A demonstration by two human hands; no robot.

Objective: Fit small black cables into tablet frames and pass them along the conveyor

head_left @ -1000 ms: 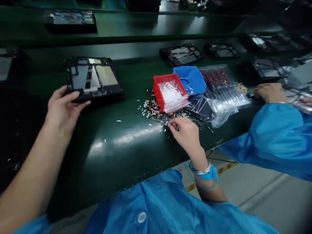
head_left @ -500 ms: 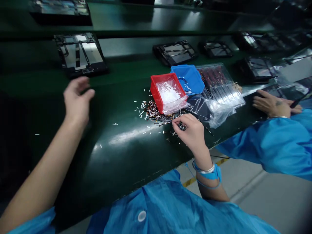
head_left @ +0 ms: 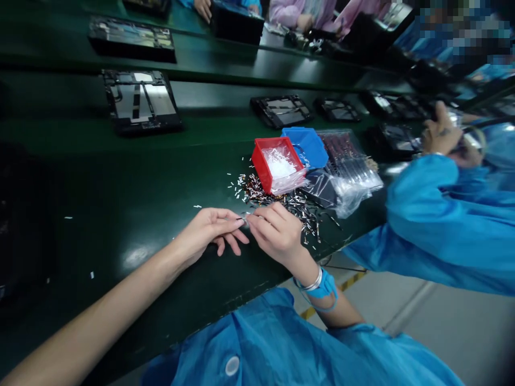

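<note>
My left hand [head_left: 211, 230] and my right hand [head_left: 276, 233] meet fingertip to fingertip over the dark green belt [head_left: 132, 214], both pinched on a tiny pale piece between them that is too small to name. Just beyond my right hand lies a heap of small loose metal parts [head_left: 281, 198]. Behind the heap stands a red bin [head_left: 277, 163] lined with a clear bag of white pieces, and a blue bin [head_left: 308, 145] next to it. A black device frame [head_left: 139, 102] lies farther back on the left.
A clear plastic tray in a bag [head_left: 348, 161] lies right of the bins. More black frames [head_left: 281, 110] lie along the belt. A co-worker in a blue sleeve [head_left: 442, 214] stands close on the right, a hand [head_left: 440, 134] raised. Other people sit across the far belt.
My left hand let go of the black frame, which moved off to the back, and came across to meet my right hand. My right hand left the heap with a small piece.
</note>
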